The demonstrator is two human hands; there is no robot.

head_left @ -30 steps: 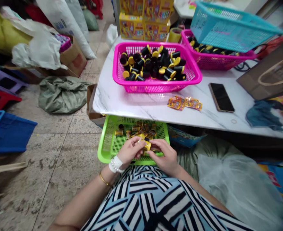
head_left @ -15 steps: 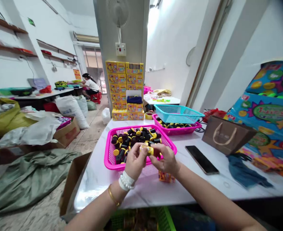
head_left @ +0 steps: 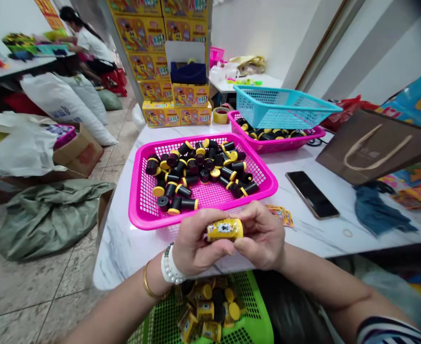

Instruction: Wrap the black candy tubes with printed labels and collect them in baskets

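Both my hands hold one small cylinder wrapped in a yellow label [head_left: 225, 230] in front of the table edge. My left hand [head_left: 196, 247] pinches its left end and my right hand [head_left: 263, 236] grips its right end, fingers curled. Just beyond them stands a pink basket [head_left: 143, 210] full of black-and-yellow cylinders [head_left: 199, 172]. Below my hands a green basket [head_left: 256, 322] holds several labelled yellow pieces [head_left: 205, 310]. Loose yellow wrappers [head_left: 282, 215] lie on the white marble table [head_left: 124, 248] beside my right hand.
A black phone [head_left: 312, 194], a blue cloth [head_left: 378, 212] and a brown paper bag [head_left: 371, 145] lie to the right. A second pink basket [head_left: 267, 143] with a turquoise basket [head_left: 282, 107] on it stands behind. Yellow boxes [head_left: 160, 62] are stacked at the back. A person [head_left: 84, 43] sits far left.
My hands came up from the green basket to table height with the yellow piece, then sank a little toward me. My view swung up to the room, then down again.
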